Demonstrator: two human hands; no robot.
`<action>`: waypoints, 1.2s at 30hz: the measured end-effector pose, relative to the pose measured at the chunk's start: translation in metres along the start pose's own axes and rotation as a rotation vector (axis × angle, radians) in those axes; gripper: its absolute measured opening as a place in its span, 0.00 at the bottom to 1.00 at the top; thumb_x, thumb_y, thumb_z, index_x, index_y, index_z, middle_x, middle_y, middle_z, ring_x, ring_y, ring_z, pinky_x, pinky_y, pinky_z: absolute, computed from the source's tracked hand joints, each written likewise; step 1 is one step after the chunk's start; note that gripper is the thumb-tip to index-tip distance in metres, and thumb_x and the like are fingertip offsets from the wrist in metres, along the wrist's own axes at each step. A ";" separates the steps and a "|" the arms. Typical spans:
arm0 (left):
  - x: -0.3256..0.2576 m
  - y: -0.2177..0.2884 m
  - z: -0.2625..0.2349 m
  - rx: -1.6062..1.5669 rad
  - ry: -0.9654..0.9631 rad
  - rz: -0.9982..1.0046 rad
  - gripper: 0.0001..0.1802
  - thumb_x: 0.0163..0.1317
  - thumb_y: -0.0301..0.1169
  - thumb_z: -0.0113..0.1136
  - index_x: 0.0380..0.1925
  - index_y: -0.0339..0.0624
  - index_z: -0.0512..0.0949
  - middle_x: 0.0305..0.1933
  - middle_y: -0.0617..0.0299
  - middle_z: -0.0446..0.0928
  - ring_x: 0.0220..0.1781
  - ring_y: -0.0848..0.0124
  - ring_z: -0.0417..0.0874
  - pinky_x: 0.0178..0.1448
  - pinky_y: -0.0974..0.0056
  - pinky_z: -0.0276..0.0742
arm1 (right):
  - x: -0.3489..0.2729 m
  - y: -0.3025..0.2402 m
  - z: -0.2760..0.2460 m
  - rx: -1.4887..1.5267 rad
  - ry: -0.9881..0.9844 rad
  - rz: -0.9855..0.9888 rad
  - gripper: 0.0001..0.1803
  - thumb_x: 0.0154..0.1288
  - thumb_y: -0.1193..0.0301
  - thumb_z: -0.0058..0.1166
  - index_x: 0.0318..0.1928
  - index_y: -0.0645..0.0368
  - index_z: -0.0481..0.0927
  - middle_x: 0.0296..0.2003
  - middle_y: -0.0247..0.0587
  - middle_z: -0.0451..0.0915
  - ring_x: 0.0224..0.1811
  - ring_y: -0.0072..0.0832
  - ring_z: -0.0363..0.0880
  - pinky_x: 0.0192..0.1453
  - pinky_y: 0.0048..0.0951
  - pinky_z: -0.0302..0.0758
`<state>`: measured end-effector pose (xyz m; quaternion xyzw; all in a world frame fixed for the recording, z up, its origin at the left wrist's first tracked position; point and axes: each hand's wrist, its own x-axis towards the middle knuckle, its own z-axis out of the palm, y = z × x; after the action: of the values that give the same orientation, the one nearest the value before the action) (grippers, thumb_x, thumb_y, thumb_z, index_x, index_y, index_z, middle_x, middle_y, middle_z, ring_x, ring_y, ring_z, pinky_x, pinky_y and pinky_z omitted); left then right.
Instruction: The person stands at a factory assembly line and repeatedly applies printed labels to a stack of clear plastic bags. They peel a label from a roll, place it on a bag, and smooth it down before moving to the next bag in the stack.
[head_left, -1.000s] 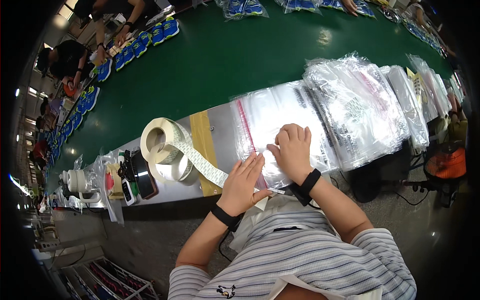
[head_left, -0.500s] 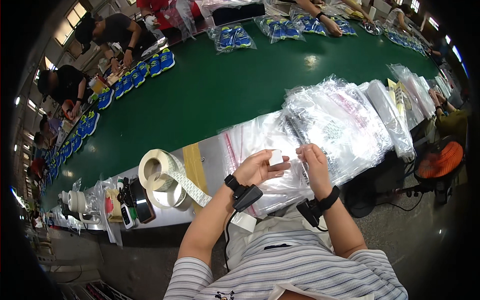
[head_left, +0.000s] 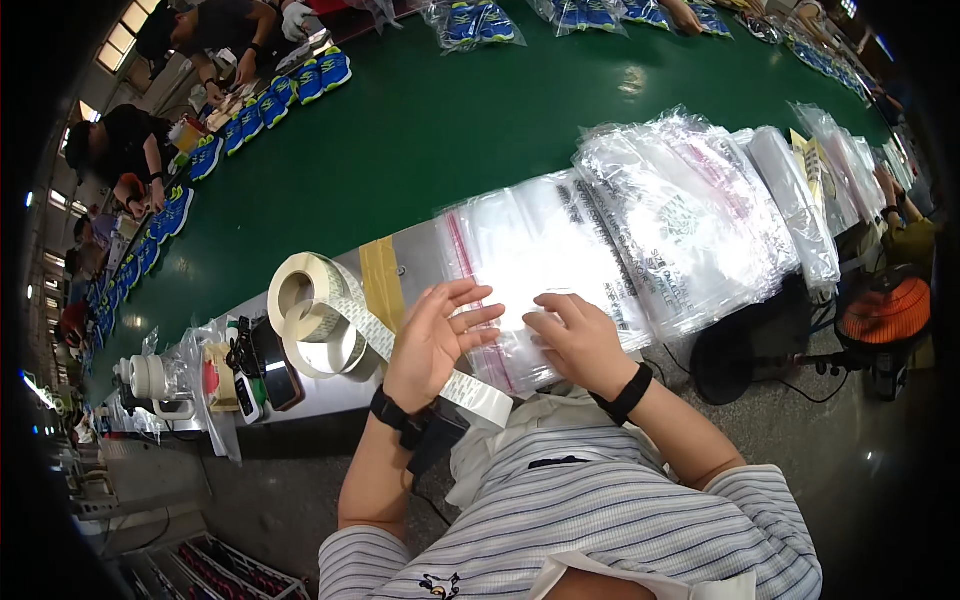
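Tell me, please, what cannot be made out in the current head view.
In the head view:
Right hand: palm hidden behind its own back.
Label strip: middle stretch hidden behind the left hand.
Clear bags: some surface detail washed out by glare.
Bagged shoes: partly cut off by the upper edge.

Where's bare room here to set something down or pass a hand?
Widest is the green surface, between the row of blue shoes and the clear bags. A narrow strip of metal tabletop lies bare between the tan tape and the bags, beyond the left hand. It's crowded around the label roll and phone.
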<state>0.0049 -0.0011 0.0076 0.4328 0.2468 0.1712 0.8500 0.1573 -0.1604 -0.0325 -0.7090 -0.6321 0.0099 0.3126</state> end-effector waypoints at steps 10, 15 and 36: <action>0.009 -0.049 0.000 -0.102 0.077 -0.197 0.33 0.73 0.38 0.39 0.72 0.53 0.37 0.62 0.40 0.65 0.53 0.49 0.78 0.49 0.53 0.80 | 0.017 0.088 -0.086 0.967 0.644 0.830 0.17 0.71 0.62 0.42 0.38 0.63 0.78 0.35 0.40 0.80 0.35 0.28 0.80 0.39 0.27 0.75; -0.066 -0.029 -0.023 0.048 0.006 -0.177 0.24 0.72 0.39 0.37 0.59 0.32 0.65 0.42 0.41 0.79 0.30 0.59 0.84 0.33 0.62 0.82 | -0.072 0.161 -0.151 -0.532 0.401 1.008 0.12 0.62 0.67 0.53 0.38 0.65 0.76 0.38 0.46 0.78 0.40 0.39 0.78 0.44 0.36 0.73; -0.090 -0.043 -0.015 0.830 0.696 0.403 0.11 0.58 0.29 0.63 0.40 0.37 0.76 0.35 0.61 0.75 0.27 0.78 0.72 0.30 0.73 0.68 | 0.034 -0.045 0.027 0.963 -0.417 0.379 0.05 0.61 0.75 0.55 0.35 0.63 0.77 0.29 0.38 0.75 0.26 0.22 0.73 0.33 0.23 0.71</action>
<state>-0.0742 -0.0608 -0.0105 0.6865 0.4711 0.3511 0.4284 0.1129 -0.1178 -0.0206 -0.5702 -0.4661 0.4936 0.4626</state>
